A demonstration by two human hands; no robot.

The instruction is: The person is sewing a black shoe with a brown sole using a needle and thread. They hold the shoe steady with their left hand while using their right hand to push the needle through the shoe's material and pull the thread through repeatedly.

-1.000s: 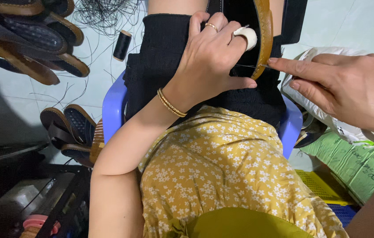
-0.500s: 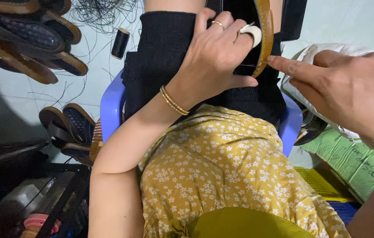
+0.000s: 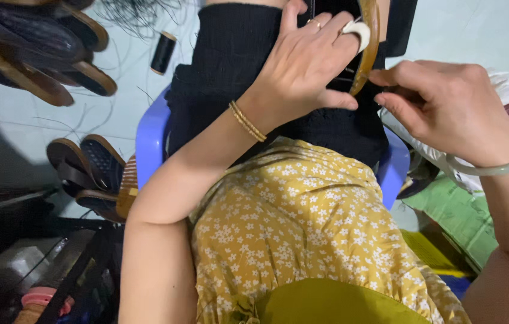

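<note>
The left hand [image 3: 308, 66] presses a tan leather sandal sole [image 3: 367, 48] edge-up against black fabric [image 3: 236, 66] draped over the lap, fingers curled around it, so that its rim faces the other hand; a white thimble-like guard [image 3: 357, 33] caps one finger, apparently to shield it from a needle. The right hand [image 3: 446, 108] sits just beside the sole's edge with thumb and forefinger pinched nearly closed, as if on a needle or thread, though what it grips is too small to make out. The lap serves as the work surface, covered lower down by a yellow flowered skirt [image 3: 302, 240], above a blue plastic stool [image 3: 149, 138]. Within reach on the floor lie a black thread spool [image 3: 163, 53] and several finished sandals [image 3: 86, 165], with more stacked at upper left.
</note>
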